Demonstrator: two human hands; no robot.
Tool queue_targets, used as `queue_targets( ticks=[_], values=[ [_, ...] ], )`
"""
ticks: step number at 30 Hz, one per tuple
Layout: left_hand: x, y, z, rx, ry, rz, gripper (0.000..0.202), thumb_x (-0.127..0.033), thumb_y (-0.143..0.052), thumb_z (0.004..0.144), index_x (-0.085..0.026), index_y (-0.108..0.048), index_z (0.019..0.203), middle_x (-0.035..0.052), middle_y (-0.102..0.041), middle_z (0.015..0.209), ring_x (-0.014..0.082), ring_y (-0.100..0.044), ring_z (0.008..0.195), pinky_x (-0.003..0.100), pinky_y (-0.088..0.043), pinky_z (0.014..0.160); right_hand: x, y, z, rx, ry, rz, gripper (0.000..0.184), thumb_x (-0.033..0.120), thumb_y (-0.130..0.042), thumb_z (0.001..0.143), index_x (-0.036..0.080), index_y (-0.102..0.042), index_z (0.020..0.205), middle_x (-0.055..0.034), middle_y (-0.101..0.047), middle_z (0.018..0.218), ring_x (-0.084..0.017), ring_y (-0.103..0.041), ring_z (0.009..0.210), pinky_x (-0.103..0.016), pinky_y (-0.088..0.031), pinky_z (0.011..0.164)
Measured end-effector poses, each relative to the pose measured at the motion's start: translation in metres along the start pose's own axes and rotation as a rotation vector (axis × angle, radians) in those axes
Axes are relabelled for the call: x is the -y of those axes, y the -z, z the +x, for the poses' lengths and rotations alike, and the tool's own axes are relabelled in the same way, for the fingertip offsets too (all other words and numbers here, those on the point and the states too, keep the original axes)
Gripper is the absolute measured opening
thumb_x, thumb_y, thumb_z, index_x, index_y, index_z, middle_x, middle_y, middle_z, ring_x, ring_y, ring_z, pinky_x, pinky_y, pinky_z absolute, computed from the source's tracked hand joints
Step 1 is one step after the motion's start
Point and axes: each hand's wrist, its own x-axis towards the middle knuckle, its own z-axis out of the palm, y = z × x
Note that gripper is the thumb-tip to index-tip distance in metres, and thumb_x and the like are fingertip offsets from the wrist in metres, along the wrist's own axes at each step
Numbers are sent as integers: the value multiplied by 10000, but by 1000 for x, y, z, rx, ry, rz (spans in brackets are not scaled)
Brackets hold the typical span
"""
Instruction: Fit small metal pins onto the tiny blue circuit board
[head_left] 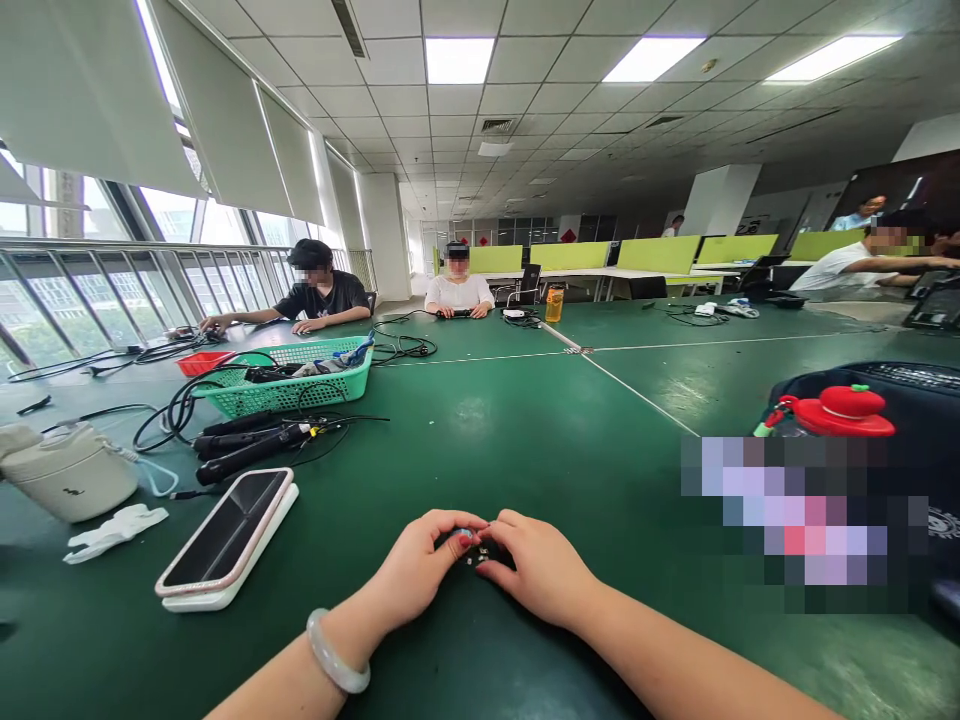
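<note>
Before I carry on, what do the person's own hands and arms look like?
The left hand has a thick, smooth, pale grey-white bangle at the wrist and a red nail on the thumb. The right hand has nothing at the wrist. Neither gloves nor sleeves show.

Small pieces (480,554) between the left hand (421,562) and right hand (541,567) are partly covered by fingers (517,525) and too small to be identified. Whether they are gripped cannot be told. Both forearms (660,645) are cut off by the bottom edge, the dark bag (930,430) by the right. Near it, part of the worktop (480,440) is masked by a pixelated patch (802,510).
</note>
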Motion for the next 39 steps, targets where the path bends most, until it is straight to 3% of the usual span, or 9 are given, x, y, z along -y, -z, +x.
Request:
queue_targets(
  ticks=[5,10,15,22,31,39],
  values=[
    [15,9,8,-57,90,-33,337,-371,-424,858,-158,-633,1014,24,-619,741,143,-549,711,267,-431,707,-2,-1,0,11,-7,42,219,364,-554,832,255,-630,1005,-10,-606,901,-145,-581,797,-249,-417,709],
    [17,10,8,-58,113,-34,328,-363,-435,843,-149,-626,1003,18,-612,719,118,-493,607,247,-411,611,-1,-3,0,9,19,39,264,370,-547,834,263,-612,1067,-15,-603,908,-155,-580,796,-265,-425,713],
    [11,8,6,-80,131,-6,275,-334,-470,813,-166,-641,947,29,-658,770,132,-535,650,253,-420,623,8,-5,-1,18,98,-29,344,388,-549,831,256,-583,1147,-34,-597,970,-180,-571,838,-291,-437,738],
    [7,8,4,-69,144,32,288,-352,-477,803,-163,-654,929,43,-683,792,144,-555,663,264,-427,636,8,-9,1,31,118,-34,252,341,-494,872,256,-652,1049,-34,-605,950,-163,-577,836,-269,-440,752],
    [5,9,5,-99,105,102,244,-251,-458,793,-180,-665,900,37,-688,874,159,-584,753,272,-457,706,7,-6,2,11,81,52,219,207,-472,872,252,-680,924,-7,-629,902,-135,-588,832,-237,-441,770],
    [8,7,5,-85,91,48,260,-246,-437,801,-164,-655,915,50,-684,877,146,-598,715,282,-473,696,0,-12,3,0,82,73,281,165,-463,866,265,-660,1039,-12,-635,935,-142,-593,853,-246,-437,800]
  ],
)
